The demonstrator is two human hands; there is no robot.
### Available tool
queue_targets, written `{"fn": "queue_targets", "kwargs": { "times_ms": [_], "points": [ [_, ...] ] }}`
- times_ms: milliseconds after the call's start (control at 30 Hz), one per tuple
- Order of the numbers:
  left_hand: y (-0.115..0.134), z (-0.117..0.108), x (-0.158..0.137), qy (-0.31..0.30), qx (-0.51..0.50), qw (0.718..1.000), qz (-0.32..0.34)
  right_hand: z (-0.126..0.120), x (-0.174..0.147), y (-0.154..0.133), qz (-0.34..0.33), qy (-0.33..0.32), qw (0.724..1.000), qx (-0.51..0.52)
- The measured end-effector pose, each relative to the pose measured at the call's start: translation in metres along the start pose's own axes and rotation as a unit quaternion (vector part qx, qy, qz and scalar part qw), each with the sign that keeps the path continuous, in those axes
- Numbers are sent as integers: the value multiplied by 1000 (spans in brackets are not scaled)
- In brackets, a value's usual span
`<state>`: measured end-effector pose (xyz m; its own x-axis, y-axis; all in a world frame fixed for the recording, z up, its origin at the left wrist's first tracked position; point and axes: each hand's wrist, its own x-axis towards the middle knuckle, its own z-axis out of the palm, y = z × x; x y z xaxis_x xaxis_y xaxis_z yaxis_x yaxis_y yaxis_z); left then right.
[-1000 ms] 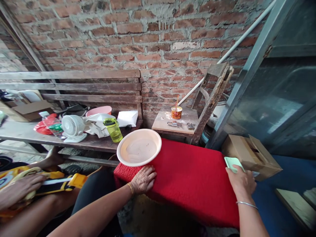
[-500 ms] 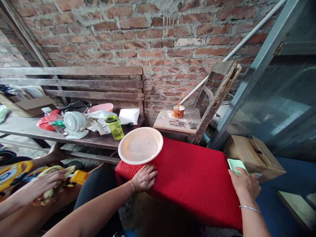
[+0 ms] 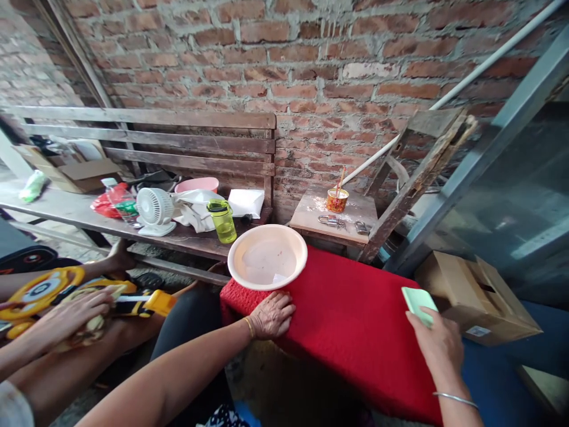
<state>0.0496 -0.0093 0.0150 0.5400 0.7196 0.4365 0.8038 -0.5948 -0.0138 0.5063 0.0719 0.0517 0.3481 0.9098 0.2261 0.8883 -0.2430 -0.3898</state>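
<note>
My left hand (image 3: pixel 272 314), with a gold bangle at its wrist, lies on the near left edge of the red cloth-covered table (image 3: pixel 338 320). Its fingers are laid out on the cloth, with nothing seen in them. Just beyond the fingertips sits a pale pink basin (image 3: pixel 297 261), a small whitish patch inside near its front. Over the table's right end, my right hand (image 3: pixel 440 344), a silver bangle on its wrist, is closed around a mint-green phone (image 3: pixel 418 303).
A wooden bench (image 3: pixel 204 234) along the brick wall bears a white fan (image 3: pixel 153 207), a yellow-green bottle (image 3: pixel 222 222) and bags. Padlocks and an incense can (image 3: pixel 336 200) rest on a chair. Right is a cardboard box (image 3: pixel 471 296). Another person's hand (image 3: pixel 82 311) is left, by a yellow toy.
The view has swung left, so most things sit farther right. The phone in my right hand has shifted left and the hand is more over the table. A whitish patch now shows in the basin.
</note>
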Motion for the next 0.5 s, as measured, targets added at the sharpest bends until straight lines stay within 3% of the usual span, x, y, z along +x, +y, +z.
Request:
{"fn": "queue_targets", "kwargs": {
  "times_ms": [133,233,300,400,500],
  "points": [
    [-1,0,1,12,2,1000,8,32,-37,-93,-140,-56,986,78],
    [0,0,0,21,-1,1000,10,49,-65,-163,-198,-97,973,73],
    [0,0,1,20,-4,1000,8,54,-77,-193,-223,-125,966,49],
    [1,0,1,8,-7,1000,4,50,-75,-199,-220,-157,963,9],
    [1,-1,2,0,-8,1000,1,35,-50,-151,-157,-152,975,-33]
  ]
}}
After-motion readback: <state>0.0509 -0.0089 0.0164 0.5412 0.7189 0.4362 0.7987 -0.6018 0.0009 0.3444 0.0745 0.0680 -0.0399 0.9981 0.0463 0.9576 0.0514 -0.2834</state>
